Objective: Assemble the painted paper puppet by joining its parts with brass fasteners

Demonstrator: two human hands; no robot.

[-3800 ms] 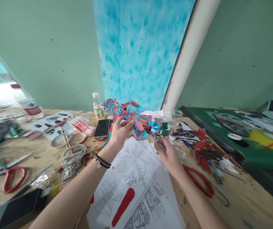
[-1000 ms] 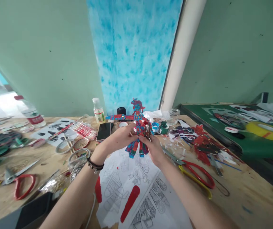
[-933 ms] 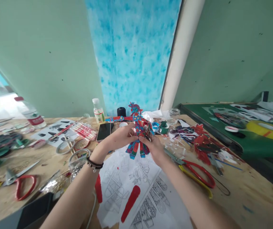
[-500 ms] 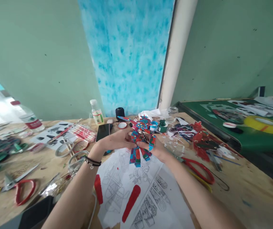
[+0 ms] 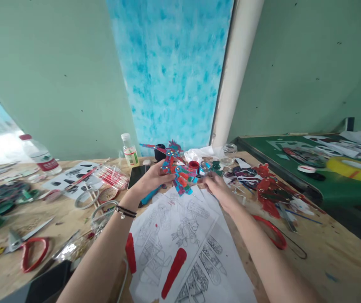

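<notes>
My left hand (image 5: 151, 181) grips a jointed paper puppet (image 5: 180, 173), painted blue and red with small brass-coloured fasteners, and holds it raised over the papers. One long thin limb of it points to the left; a fan of panels hangs at the bottom right. Just right of the puppet, my right hand (image 5: 216, 186) has its fingers curled together; what is in them, if anything, I cannot make out. Below both hands lie line-drawing sheets (image 5: 180, 223) with a red painted strip (image 5: 174, 271) on top. Behind the puppet stand a red paint pot (image 5: 193, 166) and a blue paint jar (image 5: 204, 169).
Left are red-handled scissors (image 5: 34, 254), a bundle of red-and-white sticks (image 5: 112, 176), a phone (image 5: 138, 176) and a water bottle (image 5: 40, 155). Red cut-out pieces (image 5: 267, 189) and another red handle (image 5: 275, 232) lie right. Yellow tape (image 5: 353, 168) rests on a green table (image 5: 341, 191).
The puppet has been lifted and turned up to the left with my left hand. My right hand has come away from it to the right. The red pot now shows.
</notes>
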